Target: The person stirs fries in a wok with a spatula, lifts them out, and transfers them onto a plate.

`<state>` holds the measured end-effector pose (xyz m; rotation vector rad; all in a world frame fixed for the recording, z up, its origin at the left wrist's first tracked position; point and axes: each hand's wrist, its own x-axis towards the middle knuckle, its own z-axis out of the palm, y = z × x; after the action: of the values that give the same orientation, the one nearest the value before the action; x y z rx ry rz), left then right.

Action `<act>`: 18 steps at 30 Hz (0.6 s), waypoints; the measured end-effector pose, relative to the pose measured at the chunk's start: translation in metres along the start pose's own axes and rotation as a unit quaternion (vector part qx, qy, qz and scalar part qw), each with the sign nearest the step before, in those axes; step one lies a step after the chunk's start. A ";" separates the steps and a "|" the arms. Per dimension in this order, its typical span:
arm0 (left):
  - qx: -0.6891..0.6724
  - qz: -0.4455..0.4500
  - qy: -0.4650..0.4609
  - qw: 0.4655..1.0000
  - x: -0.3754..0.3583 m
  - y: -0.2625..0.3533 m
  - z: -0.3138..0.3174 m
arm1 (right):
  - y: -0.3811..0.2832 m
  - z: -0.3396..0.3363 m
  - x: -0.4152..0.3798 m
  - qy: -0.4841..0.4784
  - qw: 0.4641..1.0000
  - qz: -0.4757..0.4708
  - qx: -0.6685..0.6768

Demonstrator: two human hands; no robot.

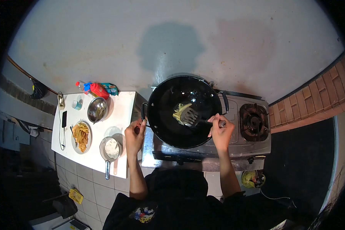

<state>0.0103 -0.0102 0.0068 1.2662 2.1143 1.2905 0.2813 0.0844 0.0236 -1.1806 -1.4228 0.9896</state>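
A large black wok [161, 126] sits on the stove, with pale yellow fries [178, 114] bunched near its middle. My right hand [221, 134] is closed round the handle of a slotted turner [189, 116]. The turner's dark blade reaches down into the wok, against the right side of the fries. At the wok's left edge, just below its side handle [143, 111], is my left hand [134, 135]. Its fingers are curled round something brown that looks like the end of a handle; the rest of it cannot be made out.
Left of the stove, a white table [94, 161] holds a plate of fried food [81, 137], a metal bowl [97, 109], a small pan with white contents [111, 148], a red bottle [99, 91] and a phone [64, 119]. A second burner [253, 122] is at the right.
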 end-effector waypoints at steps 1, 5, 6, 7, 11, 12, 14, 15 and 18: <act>0.000 0.000 0.001 1.000 0.000 0.002 0.000 | 0.004 0.003 -0.001 0.025 0.999 0.038 0.031; 0.004 0.007 0.004 1.000 -0.001 0.002 0.000 | 0.011 0.015 -0.007 0.064 0.996 0.066 -0.001; 0.005 0.013 0.003 1.000 -0.001 0.001 0.000 | 0.020 0.017 -0.006 0.077 0.996 0.037 -0.026; 0.006 0.013 0.002 1.000 -0.001 0.002 0.000 | 0.027 0.017 -0.006 0.077 0.996 0.038 -0.026; 0.002 -0.012 -0.005 1.000 -0.003 0.008 -0.001 | 0.037 0.012 -0.003 0.053 0.998 -0.022 -0.036; 0.001 -0.021 -0.004 1.000 -0.003 0.009 -0.002 | 0.034 0.012 -0.002 0.042 0.998 -0.024 -0.048; -0.006 -0.031 -0.004 0.999 -0.004 0.008 -0.002 | 0.027 0.012 -0.001 0.049 0.998 -0.008 -0.034; -0.012 -0.039 -0.004 0.999 -0.005 0.009 -0.001 | 0.023 0.012 0.000 0.056 0.998 0.008 -0.019; -0.009 -0.049 -0.008 0.999 -0.006 0.014 -0.002 | 0.025 0.010 -0.001 0.028 1.000 -0.002 -0.014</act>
<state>0.0197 -0.0135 0.0188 1.1464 2.1204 1.2517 0.2754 0.0885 -0.0022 -1.2172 -1.3989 0.9292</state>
